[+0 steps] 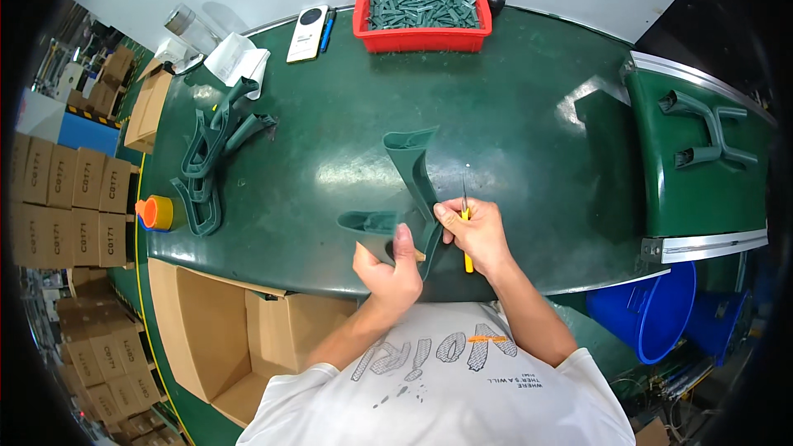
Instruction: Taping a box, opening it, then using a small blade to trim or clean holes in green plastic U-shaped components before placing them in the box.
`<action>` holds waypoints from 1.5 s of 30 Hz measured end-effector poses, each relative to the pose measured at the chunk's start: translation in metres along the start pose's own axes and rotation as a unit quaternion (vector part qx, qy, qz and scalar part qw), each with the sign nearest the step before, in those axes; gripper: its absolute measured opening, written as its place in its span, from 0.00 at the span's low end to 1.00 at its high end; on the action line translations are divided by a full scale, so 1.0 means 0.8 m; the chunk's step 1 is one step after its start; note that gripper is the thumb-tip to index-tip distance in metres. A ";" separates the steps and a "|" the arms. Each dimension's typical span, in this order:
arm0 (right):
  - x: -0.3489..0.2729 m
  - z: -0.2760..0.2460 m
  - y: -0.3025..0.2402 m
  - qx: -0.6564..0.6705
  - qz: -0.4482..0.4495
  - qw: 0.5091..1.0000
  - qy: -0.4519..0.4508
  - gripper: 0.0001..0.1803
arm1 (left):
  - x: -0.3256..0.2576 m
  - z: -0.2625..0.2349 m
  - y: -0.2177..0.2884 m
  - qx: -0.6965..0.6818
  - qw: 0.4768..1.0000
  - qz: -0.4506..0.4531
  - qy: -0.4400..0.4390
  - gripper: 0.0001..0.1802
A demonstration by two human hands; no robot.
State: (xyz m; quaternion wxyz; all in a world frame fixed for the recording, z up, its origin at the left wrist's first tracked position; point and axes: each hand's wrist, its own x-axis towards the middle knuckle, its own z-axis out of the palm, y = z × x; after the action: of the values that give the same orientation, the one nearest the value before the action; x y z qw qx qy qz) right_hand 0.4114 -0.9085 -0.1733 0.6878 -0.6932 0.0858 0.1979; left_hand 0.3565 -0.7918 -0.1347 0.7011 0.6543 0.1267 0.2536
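Observation:
In front of me is a green moulded plastic part (415,175) with flared, hollow ends, held above the table's near edge. My left hand (387,274) grips its lower left side, thumb raised; some fingers are hidden behind it. My right hand (479,235) pinches the part's middle right edge between thumb and finger. Also in that hand is a yellow-handled tool (467,238) with a thin, pointed metal tip, directed away from me. A similar four-armed green part (712,134) lies on the green belt at the right.
Several green parts (206,144) are stacked at the left, near an orange tape roll (157,212). A red bin (421,41) of small green pieces stands at the back, beside a phone (307,33) and blue pen (328,30). An open cardboard box (194,334) sits below the near edge; blue bins (648,314) at right.

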 end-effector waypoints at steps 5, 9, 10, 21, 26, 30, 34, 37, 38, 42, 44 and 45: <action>0.002 -0.009 -0.013 -0.071 0.097 0.988 -0.099 0.11 | -0.003 -0.024 -0.028 0.135 0.964 0.219 -0.060 0.06; -0.016 0.008 -0.004 0.057 0.119 0.988 -0.074 0.11 | 0.007 -0.017 -0.019 0.161 0.956 0.247 -0.012 0.06; -0.021 0.013 -0.004 0.052 0.101 0.992 -0.044 0.12 | 0.008 -0.015 -0.015 0.171 0.961 0.218 0.010 0.06; -0.038 -0.010 -0.137 -0.022 -0.467 0.881 0.077 0.08 | 0.072 -0.060 0.002 -0.234 0.953 -0.193 0.028 0.06; 0.045 -0.012 -0.170 -0.241 -0.347 0.906 0.034 0.21 | 0.053 -0.065 0.012 -0.281 0.930 -0.234 -0.031 0.07; 0.033 0.019 -0.078 -0.175 -0.291 0.940 -0.039 0.27 | 0.043 -0.067 0.013 -0.294 0.907 -0.294 -0.064 0.08; 0.026 -0.002 -0.075 -0.174 -0.186 0.964 -0.075 0.21 | 0.036 -0.071 0.021 -0.336 0.865 -0.350 -0.131 0.19; 0.026 -0.011 -0.048 -0.030 -0.133 0.990 -0.043 0.18 | 0.036 -0.072 0.009 -0.295 0.903 -0.265 -0.165 0.26; 0.020 -0.008 -0.041 0.091 -0.074 0.992 -0.045 0.17 | 0.035 -0.069 0.000 -0.219 0.939 -0.215 -0.152 0.25; -0.010 0.026 -0.041 0.323 0.023 0.946 0.009 0.16 | 0.017 -0.055 -0.032 0.083 0.973 0.030 -0.214 0.35; -0.021 0.036 -0.025 0.320 0.060 0.945 -0.006 0.14 | 0.020 -0.045 -0.032 0.154 0.950 0.160 -0.218 0.32; -0.027 0.041 -0.021 0.316 0.091 0.944 -0.001 0.13 | 0.023 -0.044 -0.033 0.200 0.934 0.208 -0.212 0.29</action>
State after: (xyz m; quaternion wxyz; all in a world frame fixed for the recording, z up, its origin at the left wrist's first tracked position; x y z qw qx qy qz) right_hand 0.3928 -0.8789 -0.1487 0.8506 -0.4291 0.2065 0.2230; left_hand 0.3592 -0.7526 -0.1619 0.4977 0.8313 -0.1157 0.2187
